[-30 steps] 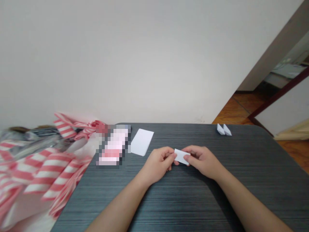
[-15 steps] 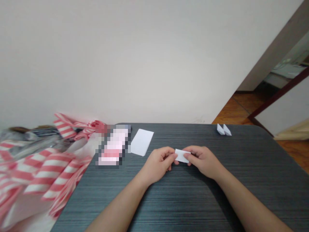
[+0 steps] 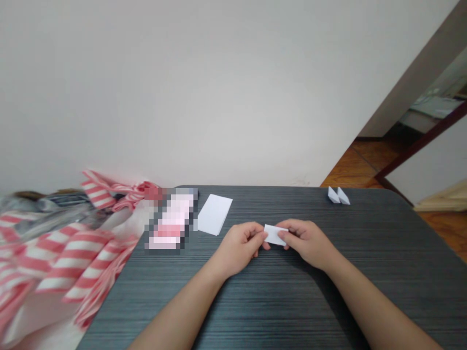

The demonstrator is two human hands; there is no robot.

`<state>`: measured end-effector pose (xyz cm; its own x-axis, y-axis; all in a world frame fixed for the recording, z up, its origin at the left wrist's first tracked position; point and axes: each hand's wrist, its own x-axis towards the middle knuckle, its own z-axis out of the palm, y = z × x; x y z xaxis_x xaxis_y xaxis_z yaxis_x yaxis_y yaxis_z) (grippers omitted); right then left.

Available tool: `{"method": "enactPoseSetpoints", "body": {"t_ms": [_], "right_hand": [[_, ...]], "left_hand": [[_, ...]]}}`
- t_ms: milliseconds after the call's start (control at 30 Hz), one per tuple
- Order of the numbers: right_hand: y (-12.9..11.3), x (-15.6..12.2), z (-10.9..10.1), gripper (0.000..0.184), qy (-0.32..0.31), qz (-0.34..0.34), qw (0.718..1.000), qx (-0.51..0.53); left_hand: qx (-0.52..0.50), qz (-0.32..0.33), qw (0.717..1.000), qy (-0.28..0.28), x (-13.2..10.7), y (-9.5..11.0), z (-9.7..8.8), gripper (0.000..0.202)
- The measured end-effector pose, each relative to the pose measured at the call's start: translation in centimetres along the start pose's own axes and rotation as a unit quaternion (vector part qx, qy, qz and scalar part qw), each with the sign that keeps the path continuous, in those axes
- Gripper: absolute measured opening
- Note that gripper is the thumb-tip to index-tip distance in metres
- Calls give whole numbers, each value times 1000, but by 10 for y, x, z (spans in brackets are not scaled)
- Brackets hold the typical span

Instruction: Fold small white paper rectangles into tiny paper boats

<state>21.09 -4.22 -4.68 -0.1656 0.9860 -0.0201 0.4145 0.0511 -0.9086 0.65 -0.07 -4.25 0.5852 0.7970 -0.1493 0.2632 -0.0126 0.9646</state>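
The hands (image 3: 274,243) pinch a small folded white paper (image 3: 275,235) between them, above the table.

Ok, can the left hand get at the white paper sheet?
Probably yes: only bare dark table lies between the left hand and the white paper sheet, though that hand is holding the small folded paper with the right hand.

The small folded white paper (image 3: 275,235) sits a little higher and more level in the grip of the left hand (image 3: 239,249) and right hand (image 3: 307,243) than a second ago. Its lower edge no longer dips as far toward the right hand, so less of the paper shows below the fingers.
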Motion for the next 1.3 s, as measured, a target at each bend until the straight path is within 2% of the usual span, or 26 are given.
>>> {"method": "enactPoseSetpoints", "body": {"t_ms": [533, 733, 1300], "right_hand": [[3, 1, -1, 19, -2, 3, 1000, 0], [2, 1, 0, 18, 4, -23, 999, -26], [0, 1, 0, 14, 10, -28, 998, -58]], "left_hand": [[12, 8, 1000, 4, -1, 4, 0, 25], [35, 8, 999, 9, -1, 1, 0, 27], [69, 18, 997, -11, -2, 4, -2, 31]]}}
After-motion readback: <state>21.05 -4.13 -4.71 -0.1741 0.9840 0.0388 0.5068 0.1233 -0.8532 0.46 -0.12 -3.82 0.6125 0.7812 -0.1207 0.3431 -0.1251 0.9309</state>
